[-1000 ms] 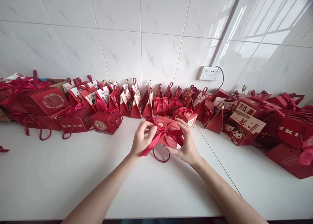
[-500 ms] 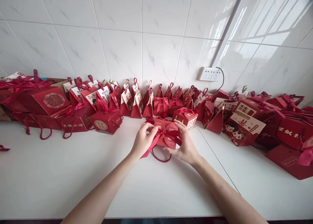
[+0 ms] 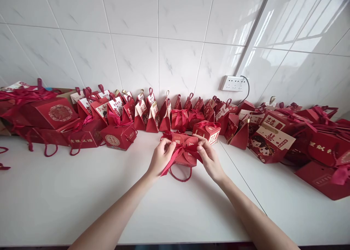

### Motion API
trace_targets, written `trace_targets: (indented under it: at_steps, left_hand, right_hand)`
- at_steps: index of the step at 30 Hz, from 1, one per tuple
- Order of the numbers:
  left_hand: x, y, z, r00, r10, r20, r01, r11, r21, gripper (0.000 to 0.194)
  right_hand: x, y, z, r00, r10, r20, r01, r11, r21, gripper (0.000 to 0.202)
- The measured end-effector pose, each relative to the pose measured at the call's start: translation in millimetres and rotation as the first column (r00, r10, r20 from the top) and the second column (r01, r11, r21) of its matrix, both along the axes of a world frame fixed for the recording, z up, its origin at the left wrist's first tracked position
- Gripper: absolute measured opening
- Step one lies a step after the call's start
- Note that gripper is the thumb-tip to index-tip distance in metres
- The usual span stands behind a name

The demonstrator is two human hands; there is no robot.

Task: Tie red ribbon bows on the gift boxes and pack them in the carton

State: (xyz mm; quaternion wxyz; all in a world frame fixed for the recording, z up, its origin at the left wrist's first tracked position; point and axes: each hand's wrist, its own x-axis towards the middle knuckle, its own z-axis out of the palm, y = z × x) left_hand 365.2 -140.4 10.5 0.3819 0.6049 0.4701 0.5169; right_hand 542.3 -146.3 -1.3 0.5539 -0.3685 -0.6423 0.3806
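Observation:
A red gift box (image 3: 188,158) with gold print on its petal-shaped flaps sits on the white table in front of me. A red ribbon (image 3: 175,156) crosses its top and is gathered in the middle. My left hand (image 3: 162,155) pinches the ribbon at the left side of the box. On the right side, my right hand (image 3: 210,157) has thumb and fingers closed on the other part of the ribbon. A twisted red cord handle (image 3: 180,179) loops out from the near side of the box and lies on the table.
Behind the box, a smaller red box (image 3: 207,131) with a ribbon stands close by. Several red boxes line the tiled wall, with piles at left (image 3: 60,113) and right (image 3: 325,144). A power strip (image 3: 233,83) is on the wall.
My right hand has drawn in its fingers from around the box's right side and now pinches the ribbon there. The left hand keeps its pinch, almost in place.

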Motion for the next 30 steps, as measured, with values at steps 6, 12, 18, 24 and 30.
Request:
trace_targets:
  at_steps: [6, 12, 18, 24, 30]
  left_hand:
    - [3, -1, -1.9, 0.999, -0.016, 0.033, 0.017, 1.000, -0.016, 0.026]
    - [5, 1, -7.6, 0.997, 0.026, 0.077, -0.025, 1.000, -0.012, 0.027]
    - [4, 3, -9.1, 0.991, 0.039, 0.130, -0.034, 0.999, -0.041, 0.028]
    - [5, 3, -9.8, 0.979, 0.110, 0.174, -0.100, 0.993, -0.065, 0.032]
    - [7, 1, -9.4, 0.975, 0.136, 0.176, -0.125, 0.989, -0.072, 0.032]
  right_hand:
    - [-3, 1, 3.5, 0.997, -0.050, -0.054, 0.045, 0.994, -0.100, 0.037]
    - [1, 4, 1.6, 0.986, -0.085, -0.146, 0.053, 0.976, -0.211, 0.030]
    - [11, 5, 8.1, 0.992, -0.024, 0.124, 0.040, 0.991, -0.125, 0.038]
    - [26, 3, 26.2, 0.905, 0.233, 0.356, -0.163, 0.963, -0.215, 0.043]
    - [37, 3, 30.5, 0.871, 0.355, 0.340, -0.222, 0.901, -0.372, 0.048]
